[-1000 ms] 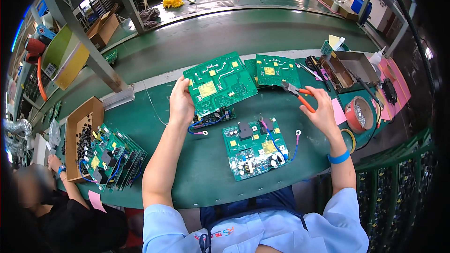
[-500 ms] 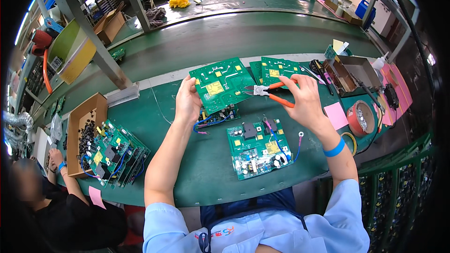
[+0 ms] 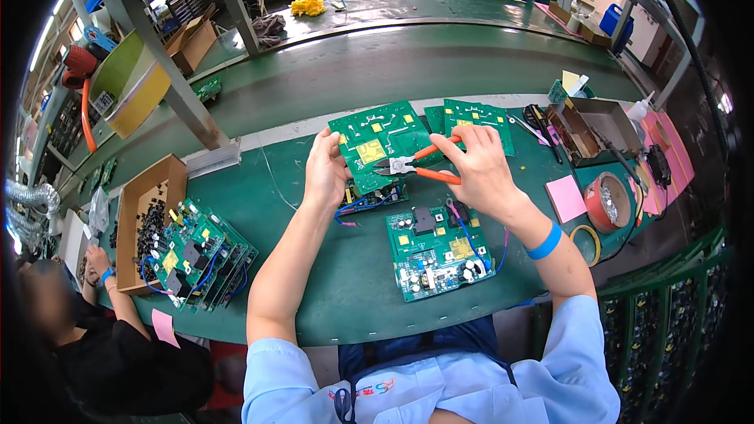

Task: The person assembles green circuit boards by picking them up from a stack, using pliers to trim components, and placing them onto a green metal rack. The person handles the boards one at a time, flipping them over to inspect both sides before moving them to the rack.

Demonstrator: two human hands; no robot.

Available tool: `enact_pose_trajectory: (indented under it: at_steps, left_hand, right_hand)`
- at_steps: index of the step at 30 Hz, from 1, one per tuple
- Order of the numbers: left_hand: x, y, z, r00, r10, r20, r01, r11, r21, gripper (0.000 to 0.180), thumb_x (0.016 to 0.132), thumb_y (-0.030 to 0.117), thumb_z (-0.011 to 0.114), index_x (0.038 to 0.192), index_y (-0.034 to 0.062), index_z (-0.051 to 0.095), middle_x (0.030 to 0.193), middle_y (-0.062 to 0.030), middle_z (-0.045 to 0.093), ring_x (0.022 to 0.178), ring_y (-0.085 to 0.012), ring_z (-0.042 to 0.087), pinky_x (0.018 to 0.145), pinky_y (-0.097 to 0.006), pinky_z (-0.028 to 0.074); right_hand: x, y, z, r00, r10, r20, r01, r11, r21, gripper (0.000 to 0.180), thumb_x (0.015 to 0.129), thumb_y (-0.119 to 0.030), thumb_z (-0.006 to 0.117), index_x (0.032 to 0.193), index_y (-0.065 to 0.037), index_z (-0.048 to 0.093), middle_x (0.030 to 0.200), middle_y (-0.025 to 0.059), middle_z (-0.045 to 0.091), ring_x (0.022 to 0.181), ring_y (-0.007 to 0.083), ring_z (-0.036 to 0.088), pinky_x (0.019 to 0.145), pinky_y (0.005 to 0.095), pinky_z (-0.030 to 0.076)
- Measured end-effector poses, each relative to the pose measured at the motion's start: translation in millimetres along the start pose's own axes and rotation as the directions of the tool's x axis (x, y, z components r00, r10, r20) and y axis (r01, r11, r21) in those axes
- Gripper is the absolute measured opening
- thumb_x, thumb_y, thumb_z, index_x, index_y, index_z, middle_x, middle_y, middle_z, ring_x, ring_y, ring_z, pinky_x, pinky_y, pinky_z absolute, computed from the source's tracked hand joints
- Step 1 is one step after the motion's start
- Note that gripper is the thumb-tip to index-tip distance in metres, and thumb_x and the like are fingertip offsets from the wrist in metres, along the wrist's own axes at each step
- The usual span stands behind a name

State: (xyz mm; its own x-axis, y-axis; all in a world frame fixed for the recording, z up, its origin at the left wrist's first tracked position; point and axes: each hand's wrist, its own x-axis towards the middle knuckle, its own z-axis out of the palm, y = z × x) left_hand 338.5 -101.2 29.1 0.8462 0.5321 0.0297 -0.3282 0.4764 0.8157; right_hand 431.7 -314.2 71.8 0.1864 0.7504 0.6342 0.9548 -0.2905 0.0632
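Note:
My left hand (image 3: 325, 171) grips the left edge of a green circuit board (image 3: 393, 123), held tilted above the bench with its solder side toward me. In my right hand (image 3: 479, 163) are side cutters (image 3: 428, 165) with orange handles. Their jaws lie over the lower middle of the board, the handles spread apart. Beneath the held board, another board (image 3: 375, 194) with blue wires partly shows. Nearer me rests a populated circuit board (image 3: 440, 251) with a blue wire and capacitors. Behind my right hand lie further green boards (image 3: 479, 116).
On the left, a stack of boards (image 3: 204, 259) stands beside a cardboard box (image 3: 129, 224) of small black parts. At right are a sticky-note pad (image 3: 565, 198), a red round container (image 3: 606, 201), a tape roll (image 3: 585, 245) and a brown tray (image 3: 601, 126). A co-worker's hand (image 3: 97, 261) is far left.
My right hand has moved the side cutters left across the held board, from its right edge to its lower middle. The view has shifted slightly.

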Motion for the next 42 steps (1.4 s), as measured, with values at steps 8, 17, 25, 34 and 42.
enact_pose_trajectory:
  at_steps: [8,17,25,34,42]
  left_hand:
    - [0,-1,1,1.0,0.0,-0.02,0.0,1.0,-0.01,0.043,0.081,0.019,0.04,0.118,0.0035,0.025,0.094,-0.0083,0.049,0.083,-0.0185,0.051,0.057,-0.032,0.047]
    - [-3,4,4,0.996,0.028,-0.081,-0.025,0.999,0.039,0.043,0.081,0.018,0.04,0.119,0.0022,0.024,0.091,-0.0067,0.049,0.082,-0.0162,0.05,0.058,-0.03,0.047]
    - [1,7,1,0.999,0.04,-0.008,-0.04,0.994,-0.105,0.021,0.081,0.011,0.038,0.101,0.0028,0.038,0.089,-0.0061,0.051,0.083,-0.0144,0.051,0.075,-0.03,0.042]
    - [-9,15,12,0.995,0.099,0.029,-0.092,0.975,-0.2,0.02,0.082,0.01,0.037,0.099,0.0001,0.041,0.096,-0.0103,0.052,0.088,-0.0191,0.053,0.074,-0.031,0.046]
    - [-25,23,20,0.967,-0.171,0.189,0.247,0.813,-0.526,0.02,0.072,-0.005,0.044,0.092,-0.0089,0.046,0.091,-0.0173,0.054,0.084,-0.0263,0.055,0.072,-0.031,0.051]
  right_hand:
    - [-5,2,5,0.995,0.006,0.103,-0.004,1.0,-0.018,0.034,0.058,-0.009,0.063,0.091,-0.009,0.052,0.068,0.0076,0.046,0.064,0.0228,0.048,0.058,0.0345,0.038]
    - [-32,35,-17,0.767,0.508,0.391,-0.63,0.482,0.609,0.038,0.069,-0.016,0.061,0.102,-0.004,0.048,0.078,0.0053,0.051,0.071,0.0108,0.047,0.064,0.0246,0.039]
    - [-138,73,-34,0.75,0.57,0.334,-0.559,0.817,-0.139,0.06,0.055,-0.025,0.071,0.107,-0.007,0.047,0.1,0.0142,0.047,0.097,0.0321,0.042,0.083,0.0388,0.034]
    - [-69,45,-39,0.911,0.358,0.204,-0.41,0.737,0.537,0.044,0.066,-0.018,0.064,0.104,-0.002,0.049,0.105,0.0132,0.049,0.102,0.0253,0.044,0.085,0.033,0.035]
    - [12,-14,-1,0.852,0.142,0.504,-0.523,0.183,0.832,0.052,0.076,-0.029,0.056,0.113,0.002,0.037,0.1,0.0139,0.052,0.095,0.0192,0.05,0.082,0.0312,0.038]
